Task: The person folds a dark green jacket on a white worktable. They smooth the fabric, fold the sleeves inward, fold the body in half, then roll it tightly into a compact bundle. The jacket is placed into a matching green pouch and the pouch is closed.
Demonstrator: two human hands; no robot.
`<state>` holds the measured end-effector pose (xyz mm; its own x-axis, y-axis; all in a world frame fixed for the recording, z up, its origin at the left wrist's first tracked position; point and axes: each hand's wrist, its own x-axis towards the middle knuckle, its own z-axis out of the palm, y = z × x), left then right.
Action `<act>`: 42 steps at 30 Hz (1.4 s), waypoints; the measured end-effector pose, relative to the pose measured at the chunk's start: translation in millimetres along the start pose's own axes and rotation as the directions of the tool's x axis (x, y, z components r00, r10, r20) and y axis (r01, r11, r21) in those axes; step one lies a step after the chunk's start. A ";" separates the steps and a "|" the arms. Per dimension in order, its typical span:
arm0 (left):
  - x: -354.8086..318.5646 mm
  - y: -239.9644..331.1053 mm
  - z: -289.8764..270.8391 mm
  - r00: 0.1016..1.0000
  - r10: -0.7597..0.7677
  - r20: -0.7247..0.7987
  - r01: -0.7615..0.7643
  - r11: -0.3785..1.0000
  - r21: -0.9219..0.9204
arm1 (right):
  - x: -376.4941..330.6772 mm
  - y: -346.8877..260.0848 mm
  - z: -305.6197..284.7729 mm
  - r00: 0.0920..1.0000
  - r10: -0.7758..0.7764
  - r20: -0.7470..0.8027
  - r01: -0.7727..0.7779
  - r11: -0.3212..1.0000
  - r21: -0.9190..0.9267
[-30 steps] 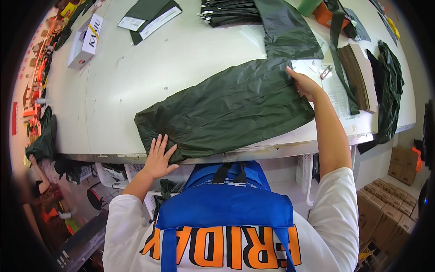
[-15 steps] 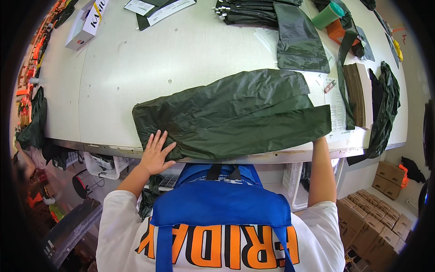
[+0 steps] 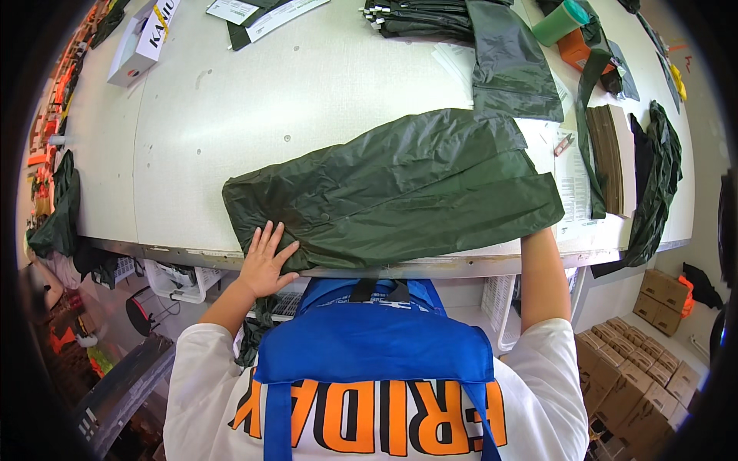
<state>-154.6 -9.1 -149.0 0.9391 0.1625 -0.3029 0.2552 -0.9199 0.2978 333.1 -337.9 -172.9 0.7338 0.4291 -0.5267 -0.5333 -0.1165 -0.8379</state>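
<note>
A dark green waterproof garment [image 3: 384, 192], likely rain trousers, lies folded lengthwise along the table's front edge. Its wide end is on the left, with small snap buttons, and its two leg-like ends point right. My left hand [image 3: 267, 257] rests flat on the lower left corner, fingers spread, touching the cloth. At the right end, my right hand [image 3: 536, 235] reaches in beneath the lower leg; only the wrist shows, and the fingers are hidden by the fabric.
A stack of folded dark green garments [image 3: 511, 65] lies at the back right. Nearby are a green cup [image 3: 559, 23], a small cutter [image 3: 564, 144], a cardboard stack [image 3: 607, 157] and a crumpled dark garment [image 3: 655, 184]. A white box [image 3: 142, 46] stands back left.
My right hand has slid slightly left and further under the cloth, and the garment's right end has lifted and shifted a little. My left hand stays put.
</note>
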 end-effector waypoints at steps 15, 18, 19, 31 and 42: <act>8.0 -2.2 -10.1 0.994 -0.004 0.109 0.004 1.000 0.001 | -23.3 -32.4 10.7 0.883 0.458 0.098 -0.461 0.888 0.002; 8.2 -2.3 -9.6 0.993 -0.002 0.122 0.001 1.000 0.004 | -24.3 -16.7 15.3 0.991 0.077 0.110 -0.062 0.989 -0.132; 8.3 -3.5 -10.3 0.994 0.005 0.113 -0.005 1.000 0.007 | -19.4 -20.8 11.3 0.993 0.007 0.119 0.016 0.981 -0.192; 20.4 7.1 -19.6 0.990 0.036 0.140 -0.035 0.999 -0.012 | -57.3 -50.8 -37.9 0.997 0.053 -0.063 -0.075 0.890 -0.449; 90.9 -60.3 -62.0 0.758 -0.345 -0.554 0.236 0.936 -0.259 | -53.2 -41.7 34.9 0.899 -0.346 -0.267 -0.045 0.534 -0.844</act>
<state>-70.4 83.2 -138.3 0.7510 0.6381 0.1697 0.5207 -0.7304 0.4421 301.6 -324.6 -104.9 0.9571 0.1868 -0.2216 0.0374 -0.8378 -0.5447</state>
